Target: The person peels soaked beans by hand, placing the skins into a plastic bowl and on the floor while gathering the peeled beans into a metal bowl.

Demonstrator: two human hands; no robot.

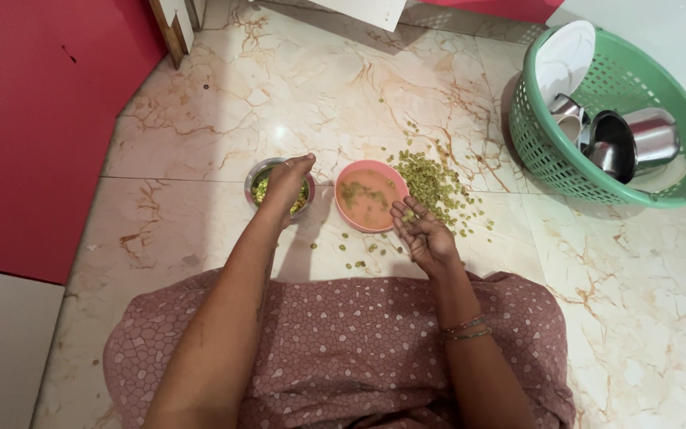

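Seated on marble floor, a person's left hand (287,179) drops pinched green beans into a steel bowl (257,184) while the right hand (424,234) lies open, cupping more beside a pink bowl (369,196).

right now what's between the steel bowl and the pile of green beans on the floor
The pink bowl of murky water sits between the steel bowl and the bean pile, seen in the head view.

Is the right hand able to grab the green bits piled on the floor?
Probably yes. The right hand, palm up and open, hovers just beside the pile of green bits, and nothing lies between them; the pink bowl sits off to its left.
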